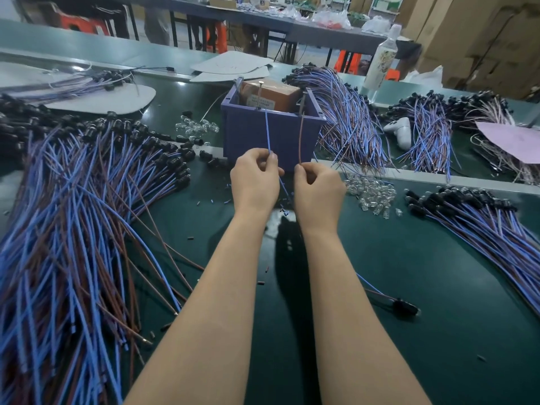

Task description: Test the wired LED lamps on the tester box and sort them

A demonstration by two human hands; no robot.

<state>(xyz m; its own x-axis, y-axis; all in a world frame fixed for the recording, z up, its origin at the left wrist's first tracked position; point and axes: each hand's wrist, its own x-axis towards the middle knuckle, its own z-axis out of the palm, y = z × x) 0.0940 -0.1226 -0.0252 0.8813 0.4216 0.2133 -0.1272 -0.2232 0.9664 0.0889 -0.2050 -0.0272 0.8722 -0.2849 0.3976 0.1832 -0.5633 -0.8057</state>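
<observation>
left hand (254,179) pinches blue wire (267,133) | right hand (318,191) pinches brown wire (301,138) | both tips raised at tester box (248,127) on worktop (409,273) | hold each bare tip steady on its own nail (259,92)

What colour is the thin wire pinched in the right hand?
Brown; the head view shows the thin wire in the right hand.

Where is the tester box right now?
The tester box stands mid-table in the head view, just beyond the left hand pinching the blue wire and the right hand pinching the brown wire, between the left lamp pile and the right lamp bundle.
</observation>
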